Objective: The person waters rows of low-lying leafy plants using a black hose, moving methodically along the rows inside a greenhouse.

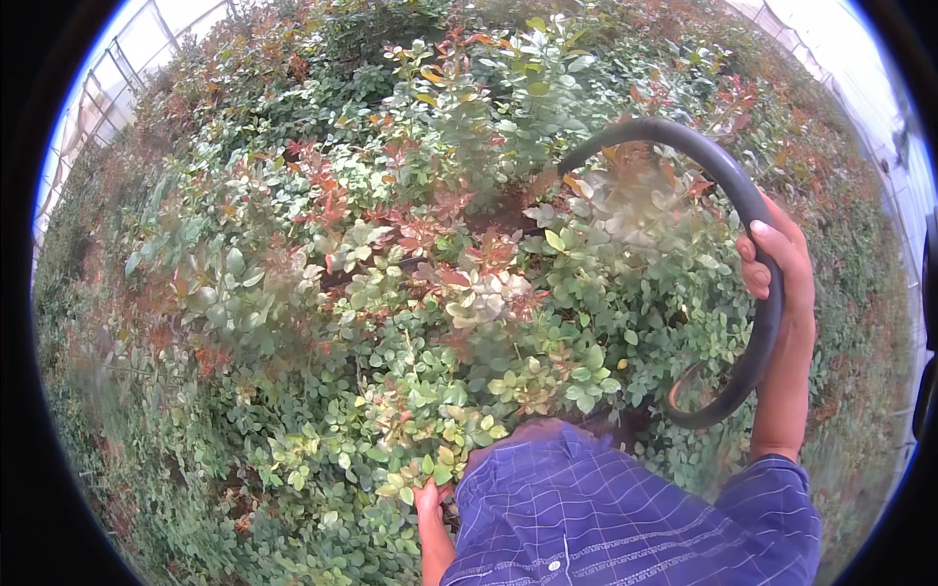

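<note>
My right hand [780,253] grips a thick black rubber hose [733,176] at the right, with the thumb over it and the fingers curled around it. The hose arches up and left over the plants, and its lower part bends back in a hook beside my forearm. Low in the view, near my shirt, my left hand [431,498] touches the leafy stems of a bush [440,469]. Leaves and my shirt hide part of its fingers, so whether it holds a stem is unclear.
Dense rose-like bushes [410,351] with green and reddish leaves surround me. Dark lines, perhaps pipes, show between the plants near the middle. Pale sheeting [872,58] stands at the upper right, and a framed, light-coloured wall [110,80] at the upper left.
</note>
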### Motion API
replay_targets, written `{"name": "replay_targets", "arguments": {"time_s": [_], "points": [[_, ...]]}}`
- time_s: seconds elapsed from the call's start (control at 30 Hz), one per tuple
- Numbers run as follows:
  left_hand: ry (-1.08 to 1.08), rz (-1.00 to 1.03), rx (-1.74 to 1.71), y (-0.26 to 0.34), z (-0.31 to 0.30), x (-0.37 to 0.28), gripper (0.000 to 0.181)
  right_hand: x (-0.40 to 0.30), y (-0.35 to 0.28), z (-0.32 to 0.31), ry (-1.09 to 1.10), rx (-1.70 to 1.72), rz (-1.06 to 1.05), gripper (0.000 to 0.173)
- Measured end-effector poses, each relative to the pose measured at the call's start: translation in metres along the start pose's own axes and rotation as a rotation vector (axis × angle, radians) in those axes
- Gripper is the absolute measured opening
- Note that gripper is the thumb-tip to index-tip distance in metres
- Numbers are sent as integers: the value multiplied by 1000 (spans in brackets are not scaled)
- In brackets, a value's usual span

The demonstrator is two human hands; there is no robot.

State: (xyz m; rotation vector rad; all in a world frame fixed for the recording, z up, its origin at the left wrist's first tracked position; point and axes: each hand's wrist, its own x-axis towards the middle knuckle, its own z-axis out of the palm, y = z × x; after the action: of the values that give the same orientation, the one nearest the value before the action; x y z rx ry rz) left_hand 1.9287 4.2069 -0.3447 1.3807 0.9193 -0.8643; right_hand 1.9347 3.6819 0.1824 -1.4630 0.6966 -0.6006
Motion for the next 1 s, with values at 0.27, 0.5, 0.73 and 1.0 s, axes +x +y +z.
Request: {"name": "replay_targets", "arguments": {"time_s": [0.27, 0.5, 0.73, 1.0], "points": [[144, 16, 139, 8, 28, -22, 36, 6, -5, -51, 198, -111, -47, 59], [13, 96, 177, 17, 37, -39, 46, 15, -3, -87, 307, -173, -67, 58], [-39, 184, 309, 27, 38, -46, 50, 24, 10, -118, 395, -179, -69, 58], [43, 137, 393, -11, 7, 15, 44, 12, 13, -153, 295, -1, 9, 66]]}}
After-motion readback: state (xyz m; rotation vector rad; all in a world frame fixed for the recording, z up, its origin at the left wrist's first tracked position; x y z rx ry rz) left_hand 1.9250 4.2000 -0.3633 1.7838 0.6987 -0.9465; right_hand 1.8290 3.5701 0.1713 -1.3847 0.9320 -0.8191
